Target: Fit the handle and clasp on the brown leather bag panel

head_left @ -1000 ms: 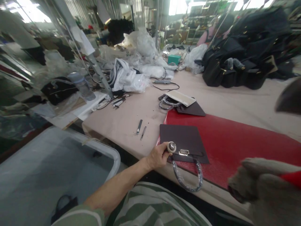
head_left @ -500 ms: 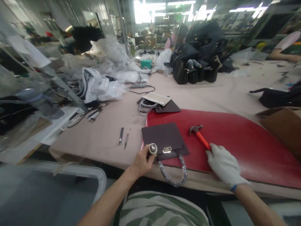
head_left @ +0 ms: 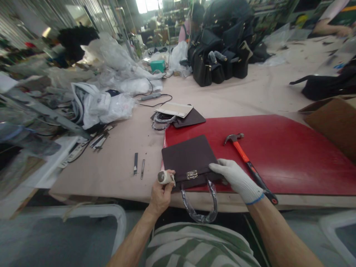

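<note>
A dark brown handbag [head_left: 189, 154] lies on the red sheet with its metal clasp [head_left: 191, 174] toward me. Its plastic-wrapped handle [head_left: 200, 217] hangs over the table's front edge. My left hand [head_left: 160, 196], bare, grips a short white-wrapped rod [head_left: 166, 178] with a grey metal end, at the bag's left corner. My right hand [head_left: 236, 176], in a white knit glove, pinches the bag's right edge with the thumb on top; its other fingers are partly hidden. Right of that hand a claw hammer [head_left: 242, 154] with an orange and black handle rests on the red sheet [head_left: 294, 155].
A knife-like blade [head_left: 135, 164] and a thin metal tool [head_left: 142, 169] lie left of the bag. Behind it are more brown bag parts [head_left: 194, 118]. Black bags [head_left: 219, 48] are heaped farther back. A cardboard box [head_left: 332, 120] stands at right, a grey bin [head_left: 119, 218] below left.
My right hand has let go of the hammer, leaving it on the red sheet, and moved left onto the bag's edge. The rod in my left hand has tilted over to the left.
</note>
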Available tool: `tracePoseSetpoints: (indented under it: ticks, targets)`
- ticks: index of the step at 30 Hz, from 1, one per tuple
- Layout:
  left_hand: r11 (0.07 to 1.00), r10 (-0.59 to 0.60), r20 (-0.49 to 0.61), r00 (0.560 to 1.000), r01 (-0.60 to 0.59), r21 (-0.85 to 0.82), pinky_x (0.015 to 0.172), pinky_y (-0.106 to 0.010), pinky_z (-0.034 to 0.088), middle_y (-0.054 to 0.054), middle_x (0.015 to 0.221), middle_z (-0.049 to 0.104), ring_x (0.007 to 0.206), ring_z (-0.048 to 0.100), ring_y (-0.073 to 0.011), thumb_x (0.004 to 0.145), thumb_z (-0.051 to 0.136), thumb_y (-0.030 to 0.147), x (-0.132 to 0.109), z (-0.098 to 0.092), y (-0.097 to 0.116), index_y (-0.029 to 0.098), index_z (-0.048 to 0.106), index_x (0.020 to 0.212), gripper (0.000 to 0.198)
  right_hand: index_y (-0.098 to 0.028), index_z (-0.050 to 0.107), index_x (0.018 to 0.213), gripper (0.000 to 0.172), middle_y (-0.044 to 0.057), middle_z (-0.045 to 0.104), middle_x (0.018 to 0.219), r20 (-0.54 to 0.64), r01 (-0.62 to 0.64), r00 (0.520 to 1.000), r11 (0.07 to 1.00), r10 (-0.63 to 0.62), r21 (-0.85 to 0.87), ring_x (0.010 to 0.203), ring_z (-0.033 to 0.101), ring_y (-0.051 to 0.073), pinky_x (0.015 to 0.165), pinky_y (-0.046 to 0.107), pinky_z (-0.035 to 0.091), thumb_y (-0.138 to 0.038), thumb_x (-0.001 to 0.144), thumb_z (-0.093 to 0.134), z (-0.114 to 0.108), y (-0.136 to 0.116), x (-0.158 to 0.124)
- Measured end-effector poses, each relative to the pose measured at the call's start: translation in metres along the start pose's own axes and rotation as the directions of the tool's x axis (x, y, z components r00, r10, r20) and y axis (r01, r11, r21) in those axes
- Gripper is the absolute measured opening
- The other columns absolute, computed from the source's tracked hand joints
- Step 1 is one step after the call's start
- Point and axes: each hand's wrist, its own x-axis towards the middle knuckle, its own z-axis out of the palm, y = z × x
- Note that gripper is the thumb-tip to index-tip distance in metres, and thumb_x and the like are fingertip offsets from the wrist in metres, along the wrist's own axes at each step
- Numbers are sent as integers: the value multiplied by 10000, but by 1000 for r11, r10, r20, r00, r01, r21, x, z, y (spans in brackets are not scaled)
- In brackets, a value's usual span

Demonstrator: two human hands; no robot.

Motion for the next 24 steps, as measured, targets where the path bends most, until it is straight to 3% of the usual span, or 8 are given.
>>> tracePoseSetpoints:
  ticks: [3,6,9,11,15,19,24]
  targets:
    - [962,-171,-28,985,161,-222,1017,-418,562,-134,1167,760,1120,733,-279,961,669,400,1,-2,-6,167,707,1090,269,-146,717,1033,497,78,737,856,144,20,986,925,-81,379,659,645,199,593,302,508,-491,681,783,1,3,-5]
    - [828,-351,-88,932,266,-493,965,-433,593,-131,1103,779,1021,773,-290,890,763,499,9,-4,-3,159,693,1043,379,-138,725,944,447,69,726,778,171,-18,978,778,-115,628,572,603,169,531,281,491,-430,639,870,12,5,-12]
    - [735,-408,-135,903,236,-636,948,-415,598,-119,1080,790,986,781,-278,816,849,482,23,-5,16,160,696,1013,407,-144,742,946,433,85,748,850,157,-7,979,742,-132,671,639,638,182,590,293,530,-425,644,873,28,4,-17]
    - [728,-357,-109,928,204,-654,971,-400,582,-111,1087,791,999,774,-262,820,859,438,34,-3,35,162,706,1011,369,-149,753,939,424,83,752,875,151,-3,977,697,-151,717,693,653,190,653,302,550,-400,627,891,41,0,-20]
    - [755,-238,41,970,212,-621,918,-330,561,-99,1080,793,986,743,-223,871,817,422,54,12,61,167,746,1025,306,-152,745,902,410,60,714,779,181,-44,973,647,-146,761,641,610,179,589,293,513,-397,620,913,67,-10,-25]
    - [766,-259,129,957,285,-576,805,-259,526,-89,1036,796,872,701,-169,838,837,463,63,27,56,154,777,1012,359,-148,745,959,479,55,712,828,177,-32,971,642,-163,766,620,570,152,558,271,468,-405,598,928,79,-13,-27]
    - [703,-269,176,947,318,-636,876,-286,519,-92,1066,793,932,700,-184,854,821,478,61,28,36,156,767,1027,369,-130,710,848,416,20,622,665,215,66,938,749,-271,659,535,458,111,502,247,363,-443,664,912,74,-7,-24]
